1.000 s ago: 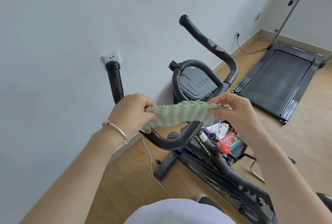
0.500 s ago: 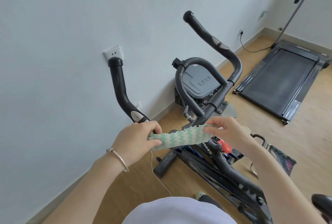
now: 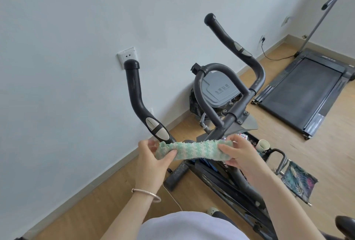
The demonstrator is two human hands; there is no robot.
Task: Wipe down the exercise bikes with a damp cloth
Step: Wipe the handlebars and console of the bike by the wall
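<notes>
- Behind the handlebar loop I read a grey bin lid (image 3: 219, 89): the characters 生活垃圾 with "Home" beneath. The next Latin word is too small for me.
- White lettering on the exercise bike (image 3: 230, 118) frame sits mostly under the cloth (image 3: 194, 150), so I cannot read it.
- Both forearms reach forward from the bottom edge, with the hands level in front of the bike's stem and below its two curved grips.
- My view has the left hand (image 3: 151, 161), a thin bracelet (image 3: 146, 193) on its wrist, pinching the cloth's left end, thumb on the near face and fingers curled behind.
- I see the right hand (image 3: 240, 155) pinching the right end the same way, thumb laid along the near face.
- Green-and-white and fuzzy, the cloth is stretched between the hands just in front of the stem. I cannot tell if it touches the bike.
- Near the right hand a cup (image 3: 263, 145) stands on the bike's black tray, and a treadmill (image 3: 307, 89) lies further right.
</notes>
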